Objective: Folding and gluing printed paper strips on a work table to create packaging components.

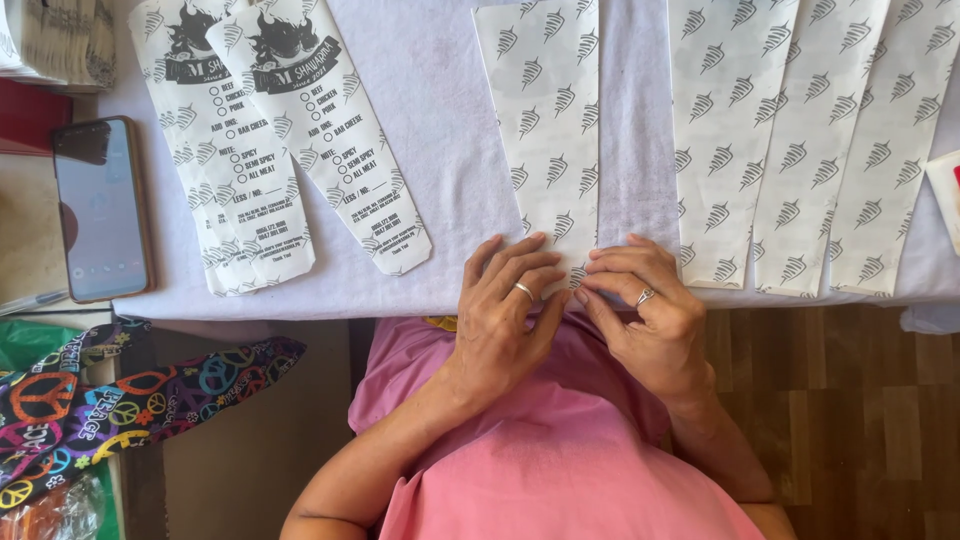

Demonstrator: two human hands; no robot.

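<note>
A long white paper sleeve (545, 120) with small grey printed motifs lies on the white-covered table (440, 110), its narrow end at the near edge. My left hand (505, 315) and my right hand (645, 310) both rest on that near end, fingertips pressing and pinching the paper between them. Each hand wears a ring. Two more sleeves (280, 140) lie overlapping at the left, printed side up. Several patterned sleeves (800, 130) lie side by side at the right.
A phone (100, 205) lies at the table's left edge beside a pen (30, 300). A colourful patterned cloth (110, 395) sits below it. A stack of paper (60, 40) is at the top left. Wooden floor (850, 400) shows at the right.
</note>
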